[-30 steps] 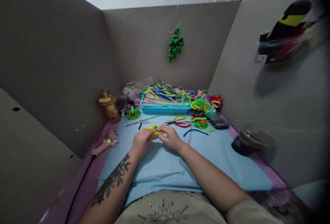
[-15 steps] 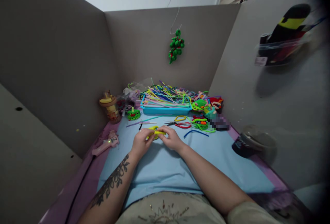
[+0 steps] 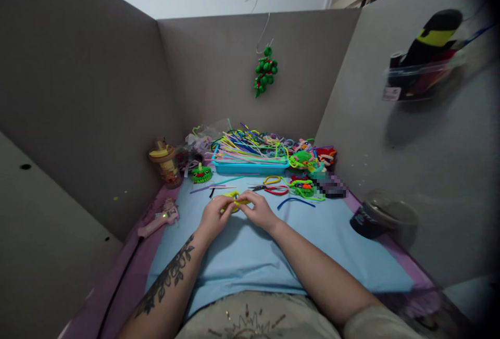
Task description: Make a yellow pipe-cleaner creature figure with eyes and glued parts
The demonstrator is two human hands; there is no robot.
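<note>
Both hands were drawn in close, knuckles nearly touching — the left hand [image 3: 214,217] and the right hand [image 3: 261,212] each pinched the yellow fuzzy piece [image 3: 233,193] between thumb and fingertips. It sat between them, just above the blue cloth [image 3: 312,255] near the middle of the desk, curved into a loop; the fingers hid part of it, and whether it was one strand or several could not be told.

It looked light and soft, with a nap that should grip well rather than slip. Inside there was probably a thin wire, so it likely bent easily and kept its bend, though a hard squeeze might flatten the loop. The best hold seemed a light pinch near the ends.

Just beyond the fingers lay the cutter [image 3: 259,188], its dark tip pointing toward the hands, with the curved blue stem [image 3: 291,199] to the right and the purple stick [image 3: 199,189] to the left. Farther back, the rim of the blue tray [image 3: 252,168] limited reach. The pink glue gun [image 3: 158,222] lay by the left edge, the dark tub [image 3: 366,220] by the right wall — the widest room ran back toward the shirt, over the wrinkled cloth.
</note>
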